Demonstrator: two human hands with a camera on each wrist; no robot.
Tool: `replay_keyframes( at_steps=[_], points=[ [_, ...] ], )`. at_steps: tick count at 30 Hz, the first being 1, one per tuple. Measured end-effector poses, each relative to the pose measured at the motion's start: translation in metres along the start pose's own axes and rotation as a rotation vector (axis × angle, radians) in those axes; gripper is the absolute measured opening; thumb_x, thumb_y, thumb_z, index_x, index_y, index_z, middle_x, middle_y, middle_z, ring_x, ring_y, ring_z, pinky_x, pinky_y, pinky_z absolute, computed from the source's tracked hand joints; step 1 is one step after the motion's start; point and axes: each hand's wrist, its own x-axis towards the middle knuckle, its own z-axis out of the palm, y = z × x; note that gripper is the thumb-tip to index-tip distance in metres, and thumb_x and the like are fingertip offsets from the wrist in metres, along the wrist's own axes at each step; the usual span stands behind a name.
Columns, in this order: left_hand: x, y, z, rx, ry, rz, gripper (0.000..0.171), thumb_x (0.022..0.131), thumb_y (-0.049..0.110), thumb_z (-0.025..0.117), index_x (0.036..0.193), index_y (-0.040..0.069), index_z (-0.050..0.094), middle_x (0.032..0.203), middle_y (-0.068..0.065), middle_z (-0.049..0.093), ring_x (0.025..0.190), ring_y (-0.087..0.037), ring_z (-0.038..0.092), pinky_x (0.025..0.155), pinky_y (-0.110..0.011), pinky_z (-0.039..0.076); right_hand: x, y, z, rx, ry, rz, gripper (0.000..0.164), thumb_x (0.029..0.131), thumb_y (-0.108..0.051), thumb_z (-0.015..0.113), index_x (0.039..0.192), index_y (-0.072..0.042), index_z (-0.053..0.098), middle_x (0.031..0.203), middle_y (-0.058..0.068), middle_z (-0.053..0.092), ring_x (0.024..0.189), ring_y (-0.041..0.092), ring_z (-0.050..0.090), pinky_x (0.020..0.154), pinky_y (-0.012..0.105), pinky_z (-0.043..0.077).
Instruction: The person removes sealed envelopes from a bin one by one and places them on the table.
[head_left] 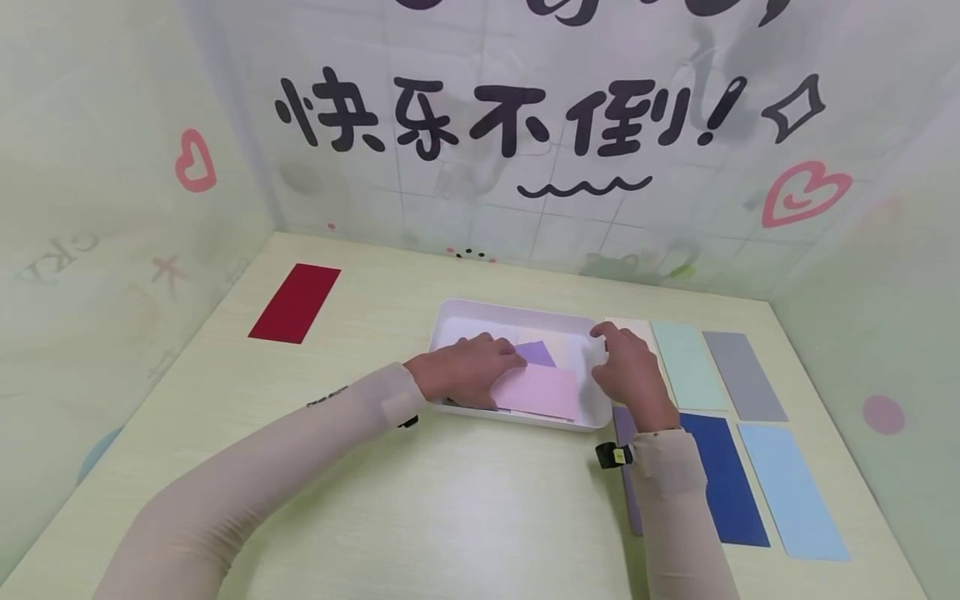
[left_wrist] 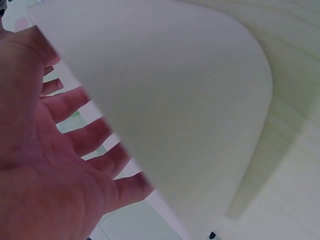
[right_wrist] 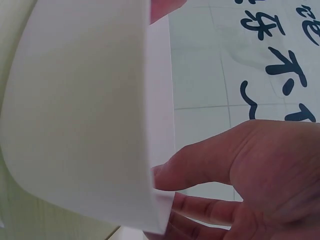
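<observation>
A shallow white tray (head_left: 480,310) sits on the table and holds several loose cards. Uppermost lies a pink card (head_left: 538,390), with a purple card (head_left: 534,353) partly under it. My left hand (head_left: 468,368) reaches over the front wall into the tray, at the left end of the pink card. Its fingers are spread in the left wrist view, and the fingertips are hidden behind the rim. At the tray's right end, my right hand (head_left: 632,367) holds the end wall, thumb on the inner side and fingers beyond it in the right wrist view.
A dark red card (head_left: 296,303) lies alone at the back left. Right of the tray lie mint (head_left: 688,367), grey (head_left: 745,375), dark blue (head_left: 723,479) and light blue (head_left: 795,492) cards. My right forearm partly covers a violet card (head_left: 622,425). Printed translucent walls surround the table.
</observation>
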Motion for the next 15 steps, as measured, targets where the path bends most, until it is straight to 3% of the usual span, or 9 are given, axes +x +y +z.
replay_keyframes(
  at_steps=[15],
  points=[
    [0.0039, -0.0035, -0.0016, -0.012, -0.018, -0.025, 0.074, 0.082, 0.047, 0.078, 0.145, 0.023, 0.047, 0.140, -0.002, 0.047, 0.119, -0.021, 0.044, 0.092, -0.042, 0.043, 0.0009, -0.0012, 0.0028, -0.002, -0.018, 0.026, 0.046, 0.086, 0.001, 0.059, 0.131, -0.004, 0.054, 0.116, 0.020, 0.057, 0.094, 0.032, 0.055, 0.079, 0.046, 0.048]
  ],
)
